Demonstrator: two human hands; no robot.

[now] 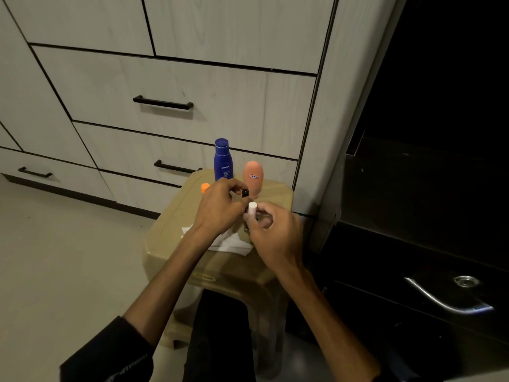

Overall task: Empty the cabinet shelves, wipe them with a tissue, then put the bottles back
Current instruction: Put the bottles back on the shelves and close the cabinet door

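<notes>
Both hands work over the stool [170,224]: left hand [217,208] pinches a small black-capped item [244,193], right hand [271,230] grips a white tube [252,209]. Blue bottle [223,161] and peach bottle [253,176] stand at the stool's far edge, tissue [231,242] beneath the wrists. Likely still emptying; next, set these down upright.

Blue Nivea bottle [223,160]: upright, frame centre. Peach bottle [253,177]: inverted on cap, just right. White-capped tube [252,210]: below them. White tissue [228,242]: crumpled, lower centre.
</notes>
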